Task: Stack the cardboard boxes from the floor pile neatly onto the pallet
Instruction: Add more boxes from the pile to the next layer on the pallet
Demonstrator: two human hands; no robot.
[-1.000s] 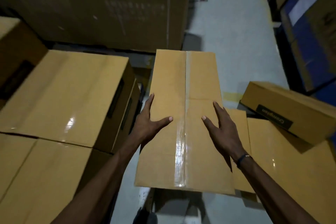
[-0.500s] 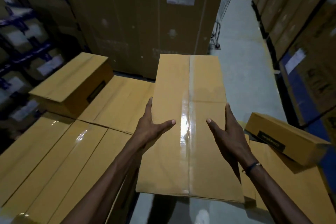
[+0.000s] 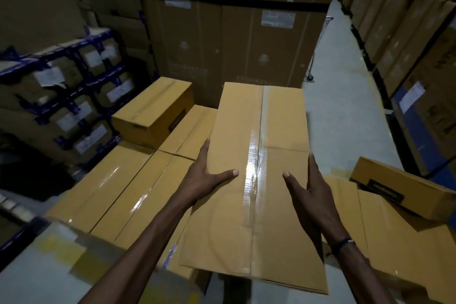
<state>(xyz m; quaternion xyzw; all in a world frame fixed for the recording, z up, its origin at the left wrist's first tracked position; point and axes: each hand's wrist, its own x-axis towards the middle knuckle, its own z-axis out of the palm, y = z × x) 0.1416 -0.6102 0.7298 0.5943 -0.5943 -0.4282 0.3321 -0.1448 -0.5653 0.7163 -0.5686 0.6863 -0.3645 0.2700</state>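
Between your hands, the carried box [image 3: 256, 180] runs lengthwise away from you — left hand [image 3: 204, 180] and right hand [image 3: 313, 192] clamp its long sides, thumbs on top. The stacked boxes [image 3: 118, 195] lie lower left — nearer your left hand.

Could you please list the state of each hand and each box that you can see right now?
left hand: grips the carried box's left side, thumb on top
right hand: grips its right side, thumb on top
carried box: taped shut, held level in the air
stacked boxes: flat, side by side, taped
small box: closed, sitting on the stack
tilted box: closed, leaning on the right-hand pile
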